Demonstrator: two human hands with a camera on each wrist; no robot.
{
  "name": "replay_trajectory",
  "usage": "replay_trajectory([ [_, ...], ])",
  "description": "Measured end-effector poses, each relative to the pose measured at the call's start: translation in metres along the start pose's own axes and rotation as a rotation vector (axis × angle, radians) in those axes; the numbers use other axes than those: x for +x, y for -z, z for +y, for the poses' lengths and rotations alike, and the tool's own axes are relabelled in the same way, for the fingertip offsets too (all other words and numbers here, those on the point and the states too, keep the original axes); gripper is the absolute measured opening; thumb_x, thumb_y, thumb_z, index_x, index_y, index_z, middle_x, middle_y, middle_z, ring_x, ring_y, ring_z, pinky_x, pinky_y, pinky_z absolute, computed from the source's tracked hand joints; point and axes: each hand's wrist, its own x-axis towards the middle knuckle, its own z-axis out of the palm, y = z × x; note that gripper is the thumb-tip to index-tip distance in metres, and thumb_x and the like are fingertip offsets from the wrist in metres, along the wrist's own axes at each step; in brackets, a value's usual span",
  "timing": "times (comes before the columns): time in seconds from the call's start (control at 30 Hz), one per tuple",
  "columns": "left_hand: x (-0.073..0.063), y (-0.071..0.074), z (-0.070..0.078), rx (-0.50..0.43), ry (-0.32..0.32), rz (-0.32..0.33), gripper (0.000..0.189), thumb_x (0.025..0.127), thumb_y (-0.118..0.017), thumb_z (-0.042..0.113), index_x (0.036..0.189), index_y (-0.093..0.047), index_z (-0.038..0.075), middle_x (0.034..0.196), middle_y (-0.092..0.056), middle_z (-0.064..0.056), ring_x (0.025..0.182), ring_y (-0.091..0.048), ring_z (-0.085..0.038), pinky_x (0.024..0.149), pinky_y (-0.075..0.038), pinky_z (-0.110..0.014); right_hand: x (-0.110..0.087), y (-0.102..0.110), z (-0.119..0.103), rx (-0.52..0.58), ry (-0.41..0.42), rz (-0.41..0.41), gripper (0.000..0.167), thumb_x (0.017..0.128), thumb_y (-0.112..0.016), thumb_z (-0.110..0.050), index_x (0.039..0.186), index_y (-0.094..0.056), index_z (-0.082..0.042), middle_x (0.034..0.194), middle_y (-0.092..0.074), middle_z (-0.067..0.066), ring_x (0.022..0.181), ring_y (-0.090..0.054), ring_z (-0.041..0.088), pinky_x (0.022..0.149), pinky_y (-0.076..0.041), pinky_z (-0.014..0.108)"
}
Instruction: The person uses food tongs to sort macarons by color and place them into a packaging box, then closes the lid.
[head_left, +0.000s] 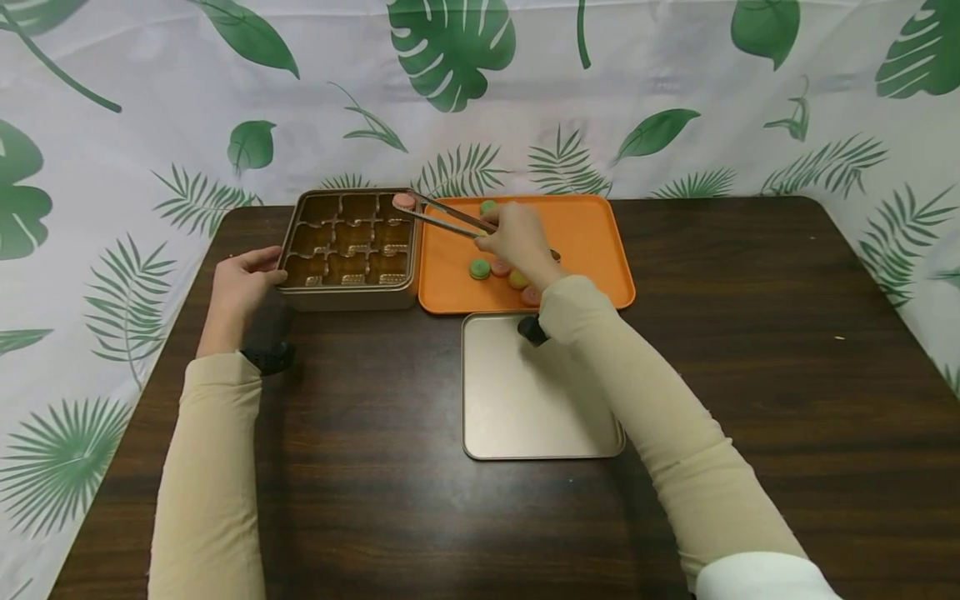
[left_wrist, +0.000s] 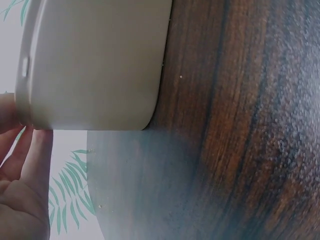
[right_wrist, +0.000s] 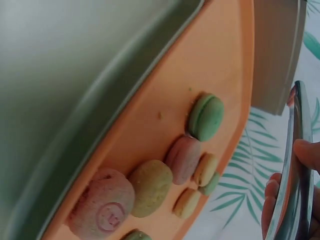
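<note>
My right hand [head_left: 517, 239] holds metal tongs [right_wrist: 295, 175] over the orange tray [head_left: 588, 242]. Between the tongs' tips is a pink macaron [head_left: 404, 202], above the right back corner of a gold tin [head_left: 352, 298]. Inside the tin sits a brown divided insert [head_left: 348, 237] whose visible compartments hold nothing. My left hand [head_left: 238, 279] grips the tin's left edge, thumb by the front rim and fingers along the side. On the orange tray lie several macarons, among them a green macaron [right_wrist: 206, 117], a pink one [right_wrist: 183, 159] and a yellow one [right_wrist: 150, 188].
In front of the orange tray a flat gold lid [head_left: 536, 400] lies on the dark wooden table [head_left: 360, 433], partly under my right forearm. A white cloth with green leaves [head_left: 555, 100] hangs behind the table. Small crumbs [head_left: 839, 337] lie at the right.
</note>
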Motion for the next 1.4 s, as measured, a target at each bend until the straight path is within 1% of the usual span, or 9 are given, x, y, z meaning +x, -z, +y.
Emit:
replay_trajectory([
  [0.17,0.0,0.0,0.001,0.002,0.011,0.001,0.048,0.096,-0.052,0.012,0.142,-0.045,0.007,0.137,-0.051,-0.019,0.113,-0.051,-0.011,0.106,-0.042,-0.034,0.002,-0.004,-0.002,0.029,-0.028,-0.031,0.045,0.088,-0.069,-0.023,0.13,-0.06,-0.009,0.125,-0.066,0.008,0.11,-0.062,0.023,0.094,-0.051,0.035],
  [0.33,0.0,0.0,0.001,0.008,0.013,-0.004,0.048,0.096,-0.052,0.012,0.143,-0.044,0.006,0.137,-0.05,-0.019,0.114,-0.051,-0.013,0.107,-0.041,-0.036,0.002,-0.003,0.0,0.124,-0.048,-0.054,0.051,0.089,-0.068,-0.023,0.136,-0.054,-0.009,0.13,-0.062,0.01,0.112,-0.06,0.025,0.093,-0.051,0.036],
  [0.5,0.001,0.0,0.001,0.009,0.007,-0.01,0.048,0.096,-0.052,0.012,0.143,-0.044,0.006,0.135,-0.051,-0.018,0.112,-0.052,-0.012,0.107,-0.041,-0.038,0.0,0.006,0.009,0.243,-0.067,-0.098,0.055,0.089,-0.067,-0.024,0.139,-0.05,-0.011,0.139,-0.055,0.007,0.117,-0.056,0.024,0.091,-0.049,0.035],
  [0.6,0.001,0.0,0.0,0.009,0.008,-0.008,0.048,0.096,-0.052,0.011,0.143,-0.044,0.006,0.134,-0.051,-0.018,0.115,-0.051,-0.015,0.108,-0.041,-0.038,-0.004,0.017,0.015,0.264,-0.067,-0.108,0.053,0.089,-0.068,-0.024,0.138,-0.052,-0.012,0.139,-0.054,0.007,0.115,-0.055,0.024,0.086,-0.049,0.035],
  [0.73,0.002,0.0,0.0,0.007,0.011,-0.01,0.048,0.096,-0.052,0.012,0.143,-0.043,0.006,0.136,-0.05,-0.019,0.12,-0.049,-0.022,0.109,-0.04,-0.04,-0.013,0.036,0.023,0.257,-0.056,-0.113,0.052,0.089,-0.067,-0.023,0.137,-0.053,-0.012,0.136,-0.056,0.01,0.107,-0.056,0.029,0.083,-0.049,0.038],
  [0.9,0.002,-0.001,0.001,0.006,0.008,-0.01,0.048,0.096,-0.051,0.011,0.143,-0.043,0.006,0.137,-0.05,-0.02,0.116,-0.051,-0.018,0.107,-0.041,-0.039,-0.029,0.063,0.036,0.184,-0.064,-0.127,0.057,0.089,-0.066,-0.026,0.14,-0.048,-0.01,0.143,-0.05,0.013,0.124,-0.049,0.03,0.102,-0.044,0.044],
  [1.03,0.001,-0.001,0.002,0.008,0.01,-0.009,0.048,0.096,-0.051,0.01,0.143,-0.044,0.005,0.138,-0.05,-0.021,0.113,-0.051,-0.014,0.106,-0.042,-0.037,-0.044,0.081,0.051,0.102,-0.054,-0.144,0.058,0.089,-0.067,-0.028,0.14,-0.048,-0.007,0.142,-0.049,0.015,0.128,-0.046,0.032,0.105,-0.041,0.048],
  [1.23,0.001,-0.001,0.004,-0.016,0.013,-0.01,0.048,0.095,-0.051,0.007,0.143,-0.043,0.003,0.138,-0.049,-0.024,0.122,-0.049,-0.024,0.109,-0.04,-0.041,-0.066,0.096,0.078,-0.004,-0.046,-0.183,0.056,0.088,-0.067,-0.03,0.136,-0.052,-0.005,0.135,-0.053,0.02,0.121,-0.049,0.035,0.1,-0.043,0.052],
  [1.4,0.002,-0.001,0.003,-0.03,0.037,-0.018,0.049,0.096,-0.051,0.007,0.144,-0.041,0.004,0.14,-0.047,-0.024,0.132,-0.044,-0.031,0.112,-0.036,-0.044,-0.085,0.096,0.099,-0.044,-0.032,-0.2,0.049,0.087,-0.069,-0.025,0.13,-0.057,-0.003,0.124,-0.06,0.024,0.106,-0.056,0.034,0.087,-0.047,0.05],
])
